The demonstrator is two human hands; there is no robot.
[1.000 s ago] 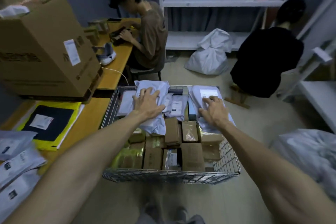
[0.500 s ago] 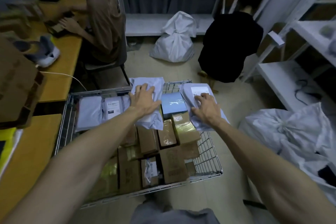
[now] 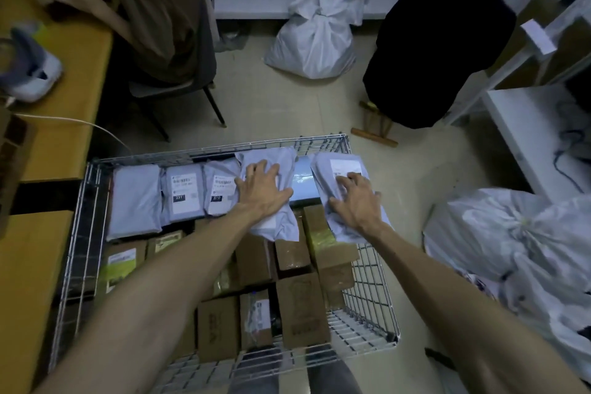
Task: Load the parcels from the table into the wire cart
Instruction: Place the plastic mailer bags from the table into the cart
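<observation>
Left hand: the left hand point(image 3: 260, 193) lies flat with its fingers spread, palm pressing down on the left bag point(image 3: 276, 229).
Right hand: the right hand point(image 3: 358, 201) rests on top of the right bag point(image 3: 347, 166). Its fingers are a little bent with the tips on the label end, and the thumb is out to the side. I see no pinch.
Where the bags are: both are already inside the cart point(image 3: 374, 281), on top of the load at its far end, one under each palm.
How they will handle: these look like soft grey poly mailers, wrinkled and sagging over what lies beneath. I'd judge them light, limp and slick, unlikely to break but liable to slide.
Where to hold: press flat through the middle to seat them. To shift one, I'd pinch a loose edge near the wrist rather than the smooth face.
Between the hands: a blue box point(image 3: 303, 184) is wedged between the two bags.
Left of the left hand: a row of bags point(image 3: 184, 192) lies side by side, labels up.
Under the forearms: brown boxes point(image 3: 300, 307) are packed close, some on end, and they fill most of the cart floor. Bare wire shows below the right wrist.
Table: the table point(image 3: 64, 137) runs along the cart beyond the left forearm.
Sack: a white sack point(image 3: 511, 240) sits on the floor outside the right forearm, bunched shut, with its contents hidden.
</observation>
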